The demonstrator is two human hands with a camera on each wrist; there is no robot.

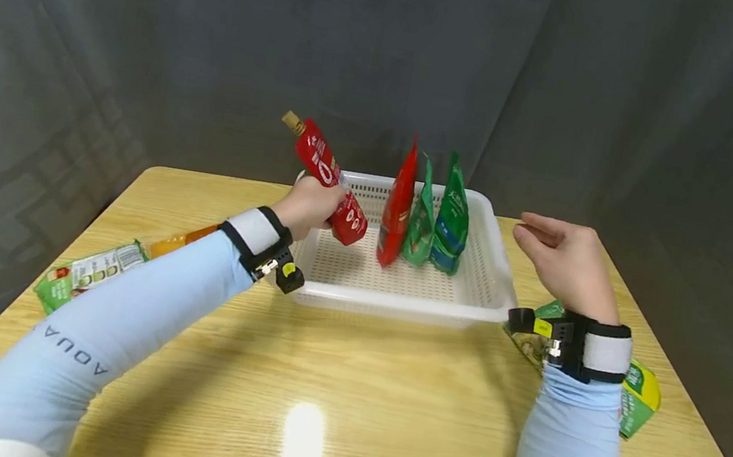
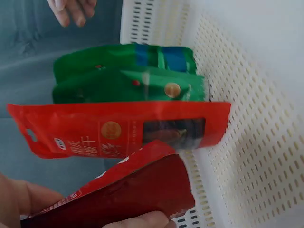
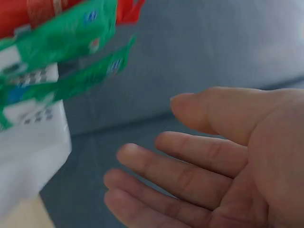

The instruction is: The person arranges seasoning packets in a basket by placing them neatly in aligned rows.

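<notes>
My left hand [image 1: 310,204] grips a red spouted pouch [image 1: 331,180] with a tan cap, tilted over the left part of a white perforated basket [image 1: 398,304]. In the left wrist view the pouch's red bottom [image 2: 128,194] hangs above the basket wall [image 2: 247,142]. Three pouches stand upright in the basket: a red one [image 1: 398,206], a green one [image 1: 421,217] and a green-and-blue one [image 1: 453,218]. My right hand [image 1: 564,258] hovers just right of the basket, fingers [image 3: 190,171] relaxed, holding nothing.
The basket sits on a wooden table [image 1: 339,414]. A green snack packet [image 1: 85,273] and an orange packet [image 1: 183,241] lie at the left. More green and yellow packets [image 1: 637,391] lie under my right wrist. A dark curtain [image 1: 393,51] hangs behind.
</notes>
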